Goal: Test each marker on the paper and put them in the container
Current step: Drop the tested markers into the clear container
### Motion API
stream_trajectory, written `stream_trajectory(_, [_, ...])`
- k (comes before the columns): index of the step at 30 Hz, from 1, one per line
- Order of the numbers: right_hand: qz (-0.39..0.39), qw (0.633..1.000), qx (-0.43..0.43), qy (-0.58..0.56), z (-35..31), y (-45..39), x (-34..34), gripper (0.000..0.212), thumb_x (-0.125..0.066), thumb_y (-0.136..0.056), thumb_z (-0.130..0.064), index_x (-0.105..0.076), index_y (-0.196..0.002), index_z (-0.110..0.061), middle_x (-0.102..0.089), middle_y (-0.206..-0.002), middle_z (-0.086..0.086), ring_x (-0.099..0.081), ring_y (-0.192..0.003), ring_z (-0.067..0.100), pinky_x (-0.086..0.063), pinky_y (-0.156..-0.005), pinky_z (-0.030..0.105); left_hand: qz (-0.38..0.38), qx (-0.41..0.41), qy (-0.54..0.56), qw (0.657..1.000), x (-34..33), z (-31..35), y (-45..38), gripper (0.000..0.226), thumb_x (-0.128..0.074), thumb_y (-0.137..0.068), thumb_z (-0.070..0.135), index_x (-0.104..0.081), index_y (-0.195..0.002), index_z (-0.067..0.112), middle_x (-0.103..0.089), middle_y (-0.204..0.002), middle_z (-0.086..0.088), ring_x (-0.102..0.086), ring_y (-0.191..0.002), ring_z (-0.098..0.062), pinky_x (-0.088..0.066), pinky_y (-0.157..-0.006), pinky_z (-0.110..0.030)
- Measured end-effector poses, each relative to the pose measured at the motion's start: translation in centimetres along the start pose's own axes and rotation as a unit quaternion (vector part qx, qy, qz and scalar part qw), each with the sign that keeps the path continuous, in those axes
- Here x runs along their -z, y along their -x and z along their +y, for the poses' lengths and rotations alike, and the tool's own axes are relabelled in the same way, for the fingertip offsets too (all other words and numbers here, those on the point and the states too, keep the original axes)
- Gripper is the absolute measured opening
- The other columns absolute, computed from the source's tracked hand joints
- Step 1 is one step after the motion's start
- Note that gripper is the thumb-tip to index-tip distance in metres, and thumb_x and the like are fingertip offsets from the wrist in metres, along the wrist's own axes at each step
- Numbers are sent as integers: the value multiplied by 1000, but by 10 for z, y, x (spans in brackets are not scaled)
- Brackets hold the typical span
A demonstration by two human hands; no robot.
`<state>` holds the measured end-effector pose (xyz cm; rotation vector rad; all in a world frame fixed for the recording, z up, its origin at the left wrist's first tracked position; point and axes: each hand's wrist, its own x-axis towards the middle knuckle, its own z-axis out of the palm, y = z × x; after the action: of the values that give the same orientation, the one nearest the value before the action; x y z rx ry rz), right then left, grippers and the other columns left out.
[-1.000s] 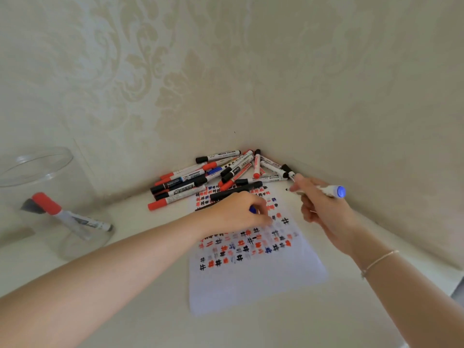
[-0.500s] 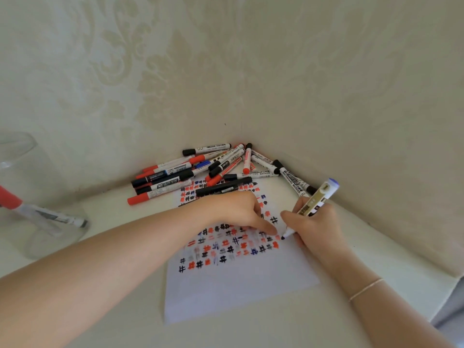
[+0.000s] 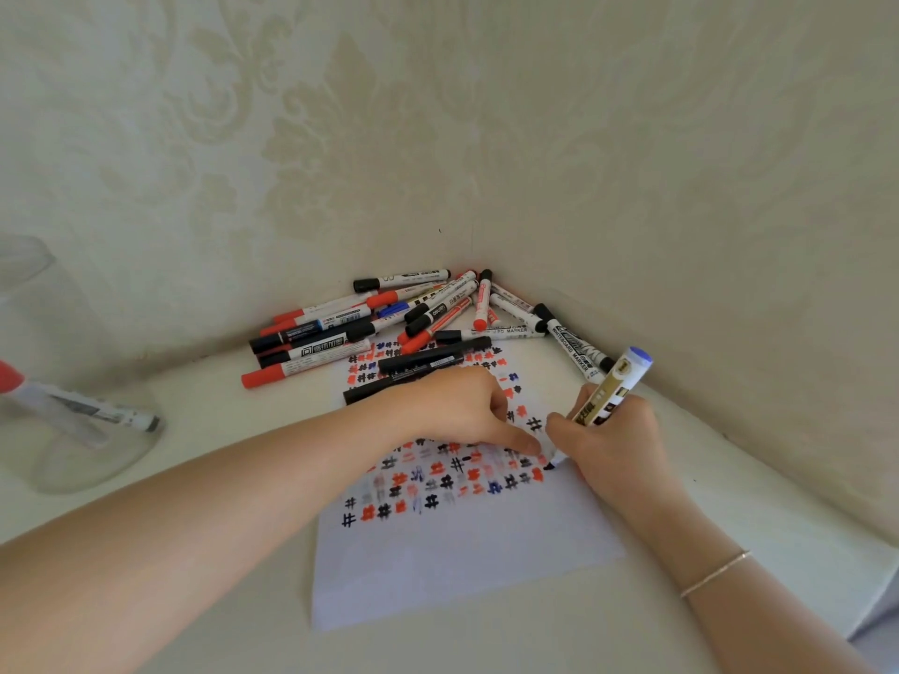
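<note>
This is looking like a room in a home: cream damask wallpaper (image 3: pixel 340 138) is covering both walls that are meeting at the far corner of a plain white worktop (image 3: pixel 729 503), where loose markers (image 3: pixel 389 323) are lying piled beside a sheet of paper (image 3: pixel 462 566).

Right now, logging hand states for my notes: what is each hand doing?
Left hand: fingers curled, index fingertip pressing the paper; whether it holds anything cannot be told.
Right hand: grips the blue-ended marker, tip on the paper.
</note>
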<state>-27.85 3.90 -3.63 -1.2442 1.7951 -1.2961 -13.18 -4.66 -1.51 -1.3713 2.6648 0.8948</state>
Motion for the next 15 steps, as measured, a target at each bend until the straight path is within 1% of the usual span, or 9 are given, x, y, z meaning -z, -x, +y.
stream_trajectory(2, [2, 1000, 1, 7, 0, 0, 2, 26, -64, -75, -2, -42, -61, -4, -44, -53, 8, -31, -40, 13, -27, -37, 19, 8, -5, 4, 1000, -2, -1, 0, 49, -70, -71, 62, -57, -69, 15, -45, -61, -2, -40, -58, -15, -32, -57, -30])
stream_trajectory(4, [-11, 1000, -8, -5, -1, 1, 4, 21, -63, -75, -1, -47, -62, 1, -50, -53, 13, -35, -35, 11, -29, -36, 19, 13, -5, 5, 1000, -3, -2, 0, 50, -70, -70, 63, -57, -68, 15, -46, -61, -3, -40, -58, -15, -32, -57, -30])
stream_trajectory(5, [-19, 1000, -13, -14, -3, 2, 5, 22, -64, -75, -1, -47, -62, 1, -51, -51, 12, -36, -32, 10, -30, -35, 17, 15, -4, 4, 1000, -3, -2, 0, 50, -70, -70, 64, -56, -68, 16, -46, -60, -2, -40, -57, -15, -32, -56, -30])
stream_trajectory(7, [-30, 999, -10, -10, -3, 3, 5, 27, -65, -75, -1, -44, -59, -4, -45, -45, 3, -35, -28, 7, -29, -33, 15, 18, -3, 3, 1000, -3, -2, 1, 49, -69, -71, 64, -56, -67, 16, -46, -59, -1, -41, -56, -14, -32, -55, -29])
stream_trajectory(8, [-30, 1000, -3, 0, -3, 3, 3, 28, -65, -75, -1, -43, -59, -5, -42, -44, 0, -33, -29, 7, -28, -33, 16, 19, -4, 3, 1000, -3, -2, 1, 49, -69, -71, 63, -56, -66, 16, -47, -58, -1, -41, -56, -13, -32, -55, -29])
stream_trajectory(10, [-20, 1000, 11, 20, -1, 2, 1, 29, -64, -75, 0, -40, -60, -6, -37, -47, 1, -29, -37, 12, -25, -36, 19, 20, -4, 0, 1000, -4, -3, 1, 49, -68, -71, 64, -57, -67, 16, -49, -59, -1, -42, -56, -13, -33, -55, -28])
stream_trajectory(12, [-5, 1000, 15, 24, 1, 1, 1, 30, -62, -75, 0, -37, -61, -8, -36, -48, 1, -27, -43, 14, -23, -38, 20, 19, -3, -4, 1000, -4, -3, 1, 49, -68, -72, 64, -58, -68, 16, -50, -60, -1, -43, -56, -13, -34, -55, -28])
stream_trajectory(14, [-3, 1000, 9, 14, 1, 0, 2, 29, -62, -75, 0, -38, -61, -7, -39, -46, 0, -30, -42, 14, -25, -37, 19, 18, -2, -6, 1000, -3, -3, 1, 48, -68, -72, 63, -59, -69, 16, -49, -59, 0, -42, -55, -11, -34, -55, -27])
stream_trajectory(15, [-8, 1000, 5, 2, 0, 1, 3, 27, -63, -76, 0, -41, -62, -6, -43, -47, 3, -33, -39, 14, -28, -37, 20, 18, -1, -7, 1000, -3, -2, 1, 49, -68, -72, 64, -59, -70, 16, -48, -59, 1, -42, -55, -11, -33, -54, -27])
